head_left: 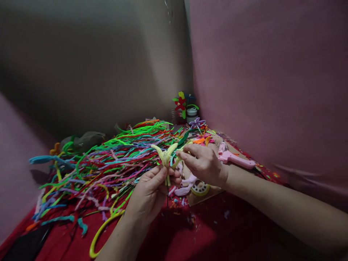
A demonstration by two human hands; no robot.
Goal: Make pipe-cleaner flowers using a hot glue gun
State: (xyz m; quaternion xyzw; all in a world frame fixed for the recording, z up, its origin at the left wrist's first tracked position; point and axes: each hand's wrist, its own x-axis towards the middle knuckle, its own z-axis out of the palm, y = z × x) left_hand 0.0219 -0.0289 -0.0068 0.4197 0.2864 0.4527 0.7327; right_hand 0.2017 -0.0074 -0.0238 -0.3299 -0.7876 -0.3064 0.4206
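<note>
A pale yellow pipe-cleaner flower (164,156) with petals spread upward and small whitish tips at its centre stands upright in my left hand (152,188). The thumb and fingers of that hand pinch it near the base, and a thin dark stem hangs below. To its right, my right hand (205,163) is closed in a pinch on a pale yellow petal (178,159) of the flower. Part of that petal is hidden behind the fingers.
Loose coloured pipe cleaners (116,159) heap over the red cloth (212,232) at left. A pink glue gun (236,159) lies at right, near a tape roll (200,188) on cardboard (217,191). Finished flowers (180,104) stand by a lidded container (192,114) in the wall corner.
</note>
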